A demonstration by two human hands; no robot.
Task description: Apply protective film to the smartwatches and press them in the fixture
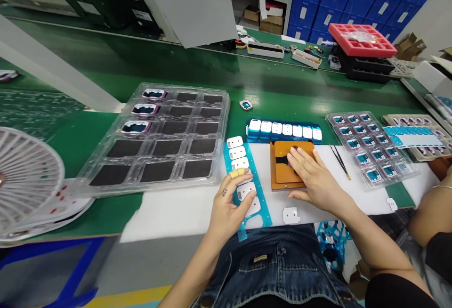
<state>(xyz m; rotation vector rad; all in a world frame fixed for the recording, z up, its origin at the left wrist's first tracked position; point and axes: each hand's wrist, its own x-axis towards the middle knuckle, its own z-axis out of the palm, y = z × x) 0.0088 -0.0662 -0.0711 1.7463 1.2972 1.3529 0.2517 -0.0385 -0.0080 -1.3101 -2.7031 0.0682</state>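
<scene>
My right hand (pixel 316 176) lies flat on an orange block-like fixture (pixel 278 176), fingers stretched out and pressing on its top plate. A black strip shows at the plate's left, and the hand hides part of a round opening. To the left, my left hand (pixel 229 202) rests over a blue film strip (pixel 263 206) bearing several white rounded pads (pixel 237 152). Its thumb and fingers are apart, with a yellow cover on one finger, and nothing shows between them. A loose white cut-out piece (pixel 291 215) lies near the table's front edge.
A large clear tray (pixel 215 178) with a few framed parts stands left, beside a white fan (pixel 28 181). Blue strips with white pads (pixel 277 129) lie behind the fixture. Tweezers (pixel 341 163) and a smaller filled tray (pixel 367 145) are right, near another person's arm (pixel 432 209).
</scene>
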